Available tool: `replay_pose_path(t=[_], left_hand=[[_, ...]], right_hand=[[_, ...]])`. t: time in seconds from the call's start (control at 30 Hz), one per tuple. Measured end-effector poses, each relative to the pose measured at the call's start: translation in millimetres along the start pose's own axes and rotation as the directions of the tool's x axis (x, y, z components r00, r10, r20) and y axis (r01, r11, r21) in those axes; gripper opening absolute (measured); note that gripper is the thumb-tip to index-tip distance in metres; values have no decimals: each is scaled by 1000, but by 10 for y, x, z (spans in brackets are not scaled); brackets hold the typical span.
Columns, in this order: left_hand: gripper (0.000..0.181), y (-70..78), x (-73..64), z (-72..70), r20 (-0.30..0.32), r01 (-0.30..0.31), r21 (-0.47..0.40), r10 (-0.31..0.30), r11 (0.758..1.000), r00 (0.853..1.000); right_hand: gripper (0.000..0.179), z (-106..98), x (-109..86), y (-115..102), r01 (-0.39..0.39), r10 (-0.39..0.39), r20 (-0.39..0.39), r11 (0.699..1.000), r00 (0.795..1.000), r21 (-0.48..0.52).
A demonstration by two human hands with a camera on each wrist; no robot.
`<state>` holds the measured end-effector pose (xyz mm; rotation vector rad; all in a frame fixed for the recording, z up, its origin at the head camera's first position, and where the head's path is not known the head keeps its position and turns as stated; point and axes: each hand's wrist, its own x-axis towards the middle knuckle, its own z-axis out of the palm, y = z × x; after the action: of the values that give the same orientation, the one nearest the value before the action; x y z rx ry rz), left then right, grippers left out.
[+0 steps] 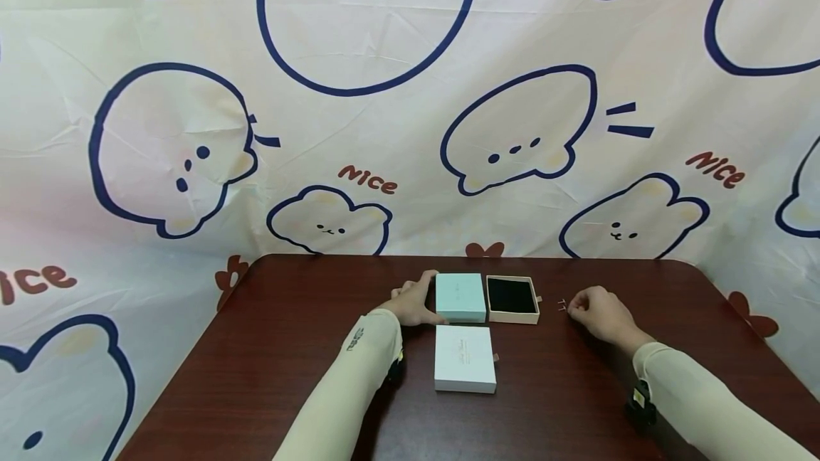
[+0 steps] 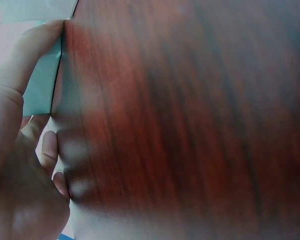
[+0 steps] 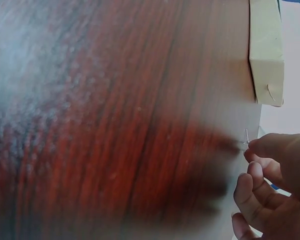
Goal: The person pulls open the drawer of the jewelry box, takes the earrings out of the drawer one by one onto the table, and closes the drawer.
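My left hand (image 1: pixel 413 303) is at the left side of a teal box (image 1: pixel 460 297). Its thumb lies at the near corner and a finger at the far one, so the box is held between them; in the left wrist view the thumb runs along the teal side (image 2: pixel 44 82). Over on the right, my right hand (image 1: pixel 602 313) has thumb and index fingertips together at a small, thin, pin-like piece (image 3: pixel 247 136). Just left of those fingertips, small pale pin-like pieces (image 1: pixel 561 305) show on the table.
An open cream box drawer (image 1: pixel 513 319) with a black insert stands right beside the teal box, a small tab on its right side. A white box (image 1: pixel 464 359) with a similar tab lies nearer on the brown table (image 1: pixel 288 375). Behind hangs a printed cloth (image 1: pixel 410 126).
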<state>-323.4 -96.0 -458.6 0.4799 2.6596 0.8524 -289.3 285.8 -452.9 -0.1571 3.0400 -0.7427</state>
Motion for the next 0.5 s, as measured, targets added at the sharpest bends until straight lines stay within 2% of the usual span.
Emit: replay_pose_path(t=[0.5], left_hand=[[106,3,4,3,6,-2,15,2,1000,1000]], right_hand=[[13,-37,-4,-2,9,-9,-2,1000,1000,20]])
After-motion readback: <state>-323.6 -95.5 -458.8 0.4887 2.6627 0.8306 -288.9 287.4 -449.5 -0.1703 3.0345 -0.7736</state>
